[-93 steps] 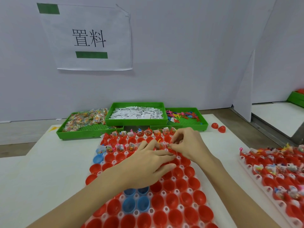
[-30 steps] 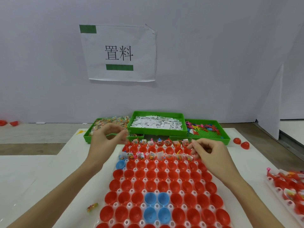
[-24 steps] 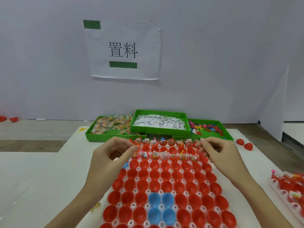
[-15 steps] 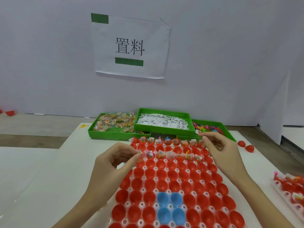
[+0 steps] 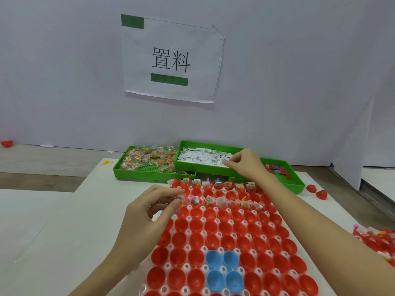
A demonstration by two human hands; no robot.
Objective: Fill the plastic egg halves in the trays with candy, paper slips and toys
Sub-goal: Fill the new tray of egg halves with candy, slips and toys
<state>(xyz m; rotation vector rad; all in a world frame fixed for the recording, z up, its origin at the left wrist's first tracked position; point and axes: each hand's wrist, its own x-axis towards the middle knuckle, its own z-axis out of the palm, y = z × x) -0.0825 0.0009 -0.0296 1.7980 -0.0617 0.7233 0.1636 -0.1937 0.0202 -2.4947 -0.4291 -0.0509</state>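
Left hand (image 5: 147, 218), fingers curled, pinches a candy packet (image 5: 181, 200) over the egg tray's (image 5: 213, 238) second row, while right hand (image 5: 245, 163) pinches at paper slips (image 5: 201, 157) in the middle green bin (image 5: 205, 167); next, apparently, each item needs dropping into an unfilled half.

wall sign (image 5: 171, 58) (two green strips) | white table (image 5: 53, 242) | grey wall (image 5: 299, 71)

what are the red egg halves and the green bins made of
Red egg halves: likely thin, glossy moulded plastic; light glints inside the cups. Green bins: seemingly rigid plastic with a duller sheen; the floor is a moulded grid of small holes.
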